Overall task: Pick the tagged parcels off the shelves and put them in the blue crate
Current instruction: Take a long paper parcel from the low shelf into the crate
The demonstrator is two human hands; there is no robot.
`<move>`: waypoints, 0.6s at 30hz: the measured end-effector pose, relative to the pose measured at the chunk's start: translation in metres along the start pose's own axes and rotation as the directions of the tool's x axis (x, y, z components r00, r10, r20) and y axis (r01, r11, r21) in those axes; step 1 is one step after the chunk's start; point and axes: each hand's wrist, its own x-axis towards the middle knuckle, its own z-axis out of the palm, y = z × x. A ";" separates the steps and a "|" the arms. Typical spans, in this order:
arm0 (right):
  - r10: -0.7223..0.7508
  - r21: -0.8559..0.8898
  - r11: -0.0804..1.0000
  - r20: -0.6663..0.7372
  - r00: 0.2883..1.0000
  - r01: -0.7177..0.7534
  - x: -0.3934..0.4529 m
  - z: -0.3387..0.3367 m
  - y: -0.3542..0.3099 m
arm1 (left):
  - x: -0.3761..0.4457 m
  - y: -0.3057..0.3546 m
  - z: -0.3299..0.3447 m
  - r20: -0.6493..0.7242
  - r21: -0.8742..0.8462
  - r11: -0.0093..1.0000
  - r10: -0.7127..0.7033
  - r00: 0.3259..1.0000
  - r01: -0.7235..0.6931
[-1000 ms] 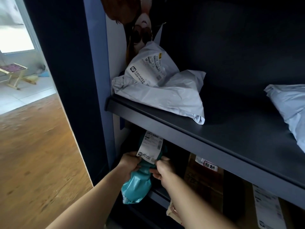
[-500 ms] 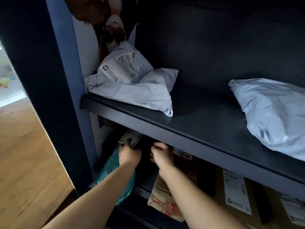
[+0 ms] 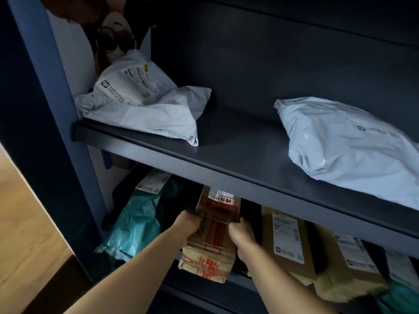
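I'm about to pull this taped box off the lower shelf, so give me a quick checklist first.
1. Left hand grip on the brown taped parcel: ok.
2. Right hand grip on its other side: ok.
3. Red-and-white tag on the parcel: ok.
4. Teal bag apart from it, to the left: ok.
5. Clearance under the upper shelf edge: cannot tell.
6. Blue crate's place: cannot tell, not in view.

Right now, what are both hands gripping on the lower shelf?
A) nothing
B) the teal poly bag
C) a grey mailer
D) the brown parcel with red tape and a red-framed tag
D: the left hand and right hand clasp the sides of the brown parcel with red tape; the teal bag lies untouched to its left.
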 end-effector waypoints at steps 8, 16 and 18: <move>-0.086 0.006 0.996 0.005 0.996 0.086 -0.012 0.007 0.007 | -0.010 -0.026 -0.008 -0.043 -0.132 0.991 -0.010 0.999 0.004; -0.175 0.082 0.982 0.055 0.983 0.170 -0.038 0.002 0.012 | -0.076 -0.019 -0.013 -0.118 -0.254 0.966 0.009 0.993 -0.039; -0.201 0.093 0.977 0.067 0.977 0.194 -0.046 0.001 0.013 | -0.089 -0.022 -0.013 -0.153 -0.268 0.961 0.025 0.988 -0.066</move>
